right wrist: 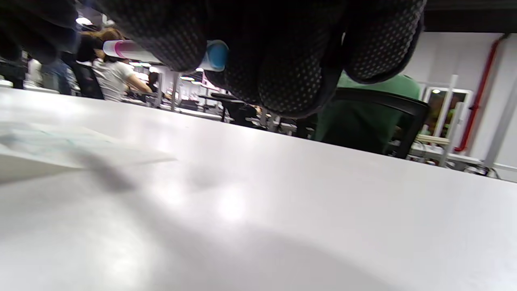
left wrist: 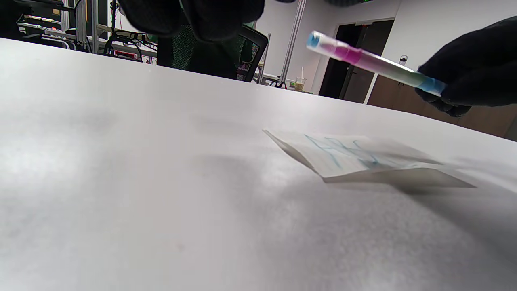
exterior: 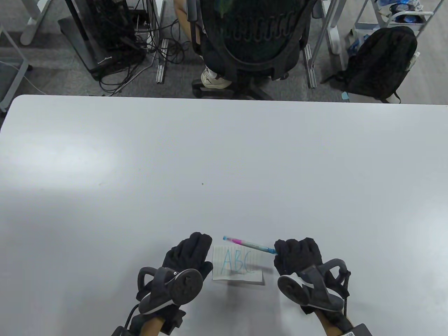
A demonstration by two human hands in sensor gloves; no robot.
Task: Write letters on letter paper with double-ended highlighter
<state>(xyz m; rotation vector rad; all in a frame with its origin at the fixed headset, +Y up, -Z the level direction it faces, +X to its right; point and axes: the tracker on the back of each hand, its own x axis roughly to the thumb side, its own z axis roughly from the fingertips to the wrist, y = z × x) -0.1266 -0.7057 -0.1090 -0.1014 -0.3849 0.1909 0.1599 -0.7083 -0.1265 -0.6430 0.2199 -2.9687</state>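
Your right hand (exterior: 297, 257) has its fingers curled round the blue end of the double-ended highlighter (exterior: 249, 244); in the right wrist view the fingertips (right wrist: 282, 81) wrap the barrel just past the blue band. From that grip the long axis runs up and to your left, pink section outward, and ends in a capped-looking blue tip out beyond the paper's far edge. The left wrist view shows the pen in the air, tilted, the free end higher than the gripped end, nowhere touching the sheet.

The letter paper (exterior: 238, 267) lies flat on the table (exterior: 224, 168) between your hands, just left of the grip and below the pen's barrel. "ABC" is on it in blue.

Your left hand (exterior: 189, 257) sits at the sheet's left edge, fingers relaxed and holding nothing; whether it touches the paper I cannot tell.

Judgement: the right hand already has the pen. Further letters need a tip swung down and right, onto the bare strip past the C.
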